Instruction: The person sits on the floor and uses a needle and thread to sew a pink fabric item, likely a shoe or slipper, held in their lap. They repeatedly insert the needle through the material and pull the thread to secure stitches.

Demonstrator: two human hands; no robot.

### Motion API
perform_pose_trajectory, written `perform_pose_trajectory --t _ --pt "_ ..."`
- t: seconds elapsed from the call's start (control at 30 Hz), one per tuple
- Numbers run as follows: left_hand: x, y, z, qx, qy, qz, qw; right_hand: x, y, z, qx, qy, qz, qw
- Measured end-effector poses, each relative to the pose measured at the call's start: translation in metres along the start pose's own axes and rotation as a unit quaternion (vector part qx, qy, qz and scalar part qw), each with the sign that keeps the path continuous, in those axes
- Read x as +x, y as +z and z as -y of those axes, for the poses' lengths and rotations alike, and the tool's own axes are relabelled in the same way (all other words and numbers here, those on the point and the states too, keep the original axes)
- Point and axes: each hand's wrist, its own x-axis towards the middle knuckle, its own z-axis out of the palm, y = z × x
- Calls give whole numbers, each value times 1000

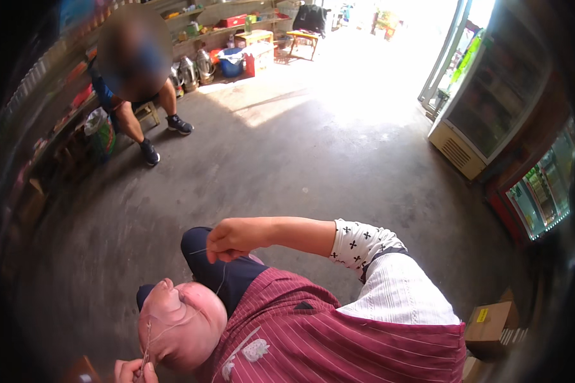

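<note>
On my lap, over dark blue trousers (201,255), rests a smooth pink rounded thing like a doll's head (201,313). My right hand (231,237) is raised above it with fingers pinched on a thin needle (198,251). A pale thread (223,279) hangs from that hand down toward the pink thing. At the lower edge, my left hand (136,370) is partly cut off by the frame. Its thumb and finger pinch thin strands of thread (147,341) against the pink thing's side. A maroon striped apron (300,319) covers my front.
A person (131,70) sits at the far left beside shelves (201,16) of goods. Metal flasks (195,70) and a blue bucket (231,64) stand along the wall. At right are a tall glass-door fridge (492,96), a lit cooler (543,191) and cardboard boxes (490,322).
</note>
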Motion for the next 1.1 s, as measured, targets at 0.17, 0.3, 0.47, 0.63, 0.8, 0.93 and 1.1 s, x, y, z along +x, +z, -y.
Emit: perform_pose_trajectory --t 0.17,0.3,0.47,0.63,0.8,0.93,1.1 --pt "0 -6 -27 -65 -94 -57 992 -21 68 69 88 -142 88 982" --pt "9 -4 -67 -40 -64 -62 995 -26 98 62 4 -239 49 970" --pt "0 4 -74 -85 -109 -62 988 -22 114 54 -27 -268 5 963" --pt "-4 -2 -79 -81 -114 -45 989 -41 116 76 -93 -193 36 976" --pt "-3 -1 -78 -75 -102 -54 991 -39 119 67 -117 -246 50 961" --pt "-3 1 -80 -66 -106 -109 986 -37 124 67 -110 -229 59 965" --pt "0 1 -76 -6 38 -108 993 -38 121 71 -83 -190 99 973"
